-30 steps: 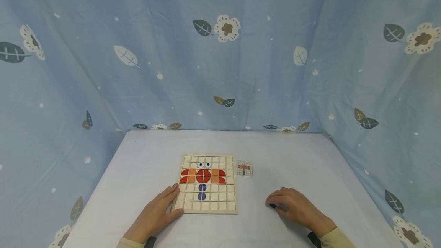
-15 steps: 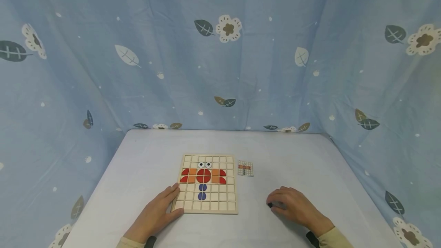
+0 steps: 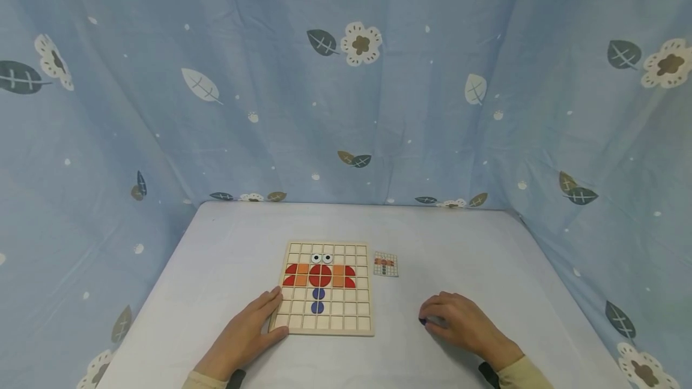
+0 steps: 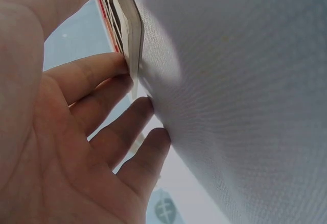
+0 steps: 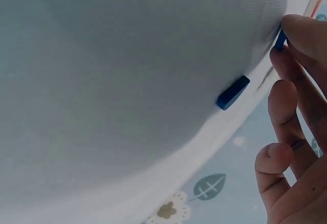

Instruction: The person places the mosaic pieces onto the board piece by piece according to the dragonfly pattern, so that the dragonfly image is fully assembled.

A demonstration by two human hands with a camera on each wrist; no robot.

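Note:
A wooden grid board (image 3: 351, 310) lies on the white table, with red, orange and blue pieces and two eye tiles set in its cells. My left hand (image 3: 243, 330) rests at its lower left corner, fingers nearly straight; in the left wrist view the index fingertip (image 4: 118, 63) touches the board's edge. To the right of the board, low over the tabletop, my right hand (image 3: 462, 324) pinches a small blue piece (image 5: 280, 39) between thumb and index finger. Another blue piece (image 5: 233, 92) lies on the cloth near that hand in the right wrist view, hidden under the hand in the head view.
Just right of the board lies a small pattern card (image 3: 385, 264) printed with a similar figure on a grid. White cloth covers the table (image 3: 459, 239). A blue curtain (image 3: 270, 107) with leaves and flowers hangs around the back and sides.
The blue piece in my right hand has shifted toward the fingertips and shows bluer. The right hand barely moves; the left hand and board stay put. The view drifts slightly.

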